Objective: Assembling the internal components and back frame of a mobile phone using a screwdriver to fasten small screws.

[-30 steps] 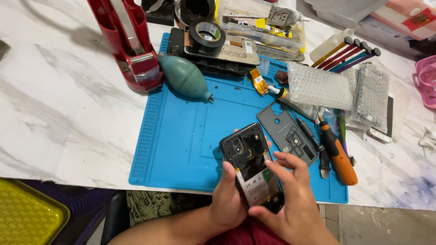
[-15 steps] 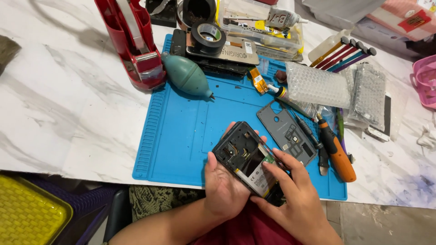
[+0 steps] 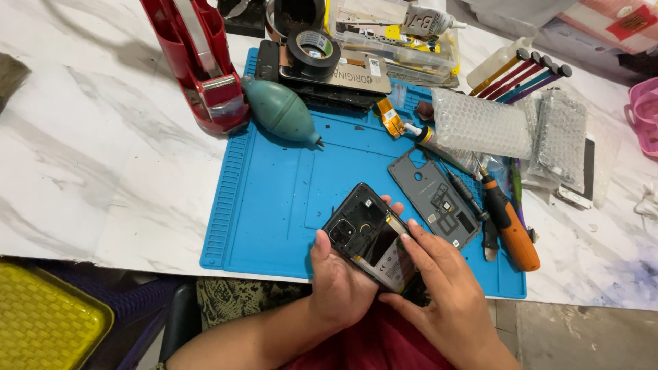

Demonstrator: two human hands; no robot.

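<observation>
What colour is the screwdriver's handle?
Orange with black, on the screwdriver, clearest in the head view.

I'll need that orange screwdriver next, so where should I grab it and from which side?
Probably grip the orange screwdriver around its thick orange handle, coming from above on its right side. It lies flat on the blue mat, tip pointing up-left toward the grey back cover. A slim black tool crowds its left side; the right looks freer.

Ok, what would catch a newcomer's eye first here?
Probably the opened phone with its back off, held by the left hand and right hand at the near edge of the bright blue mat. Next, the red tool and teal air blower at the mat's far left corner.
</observation>
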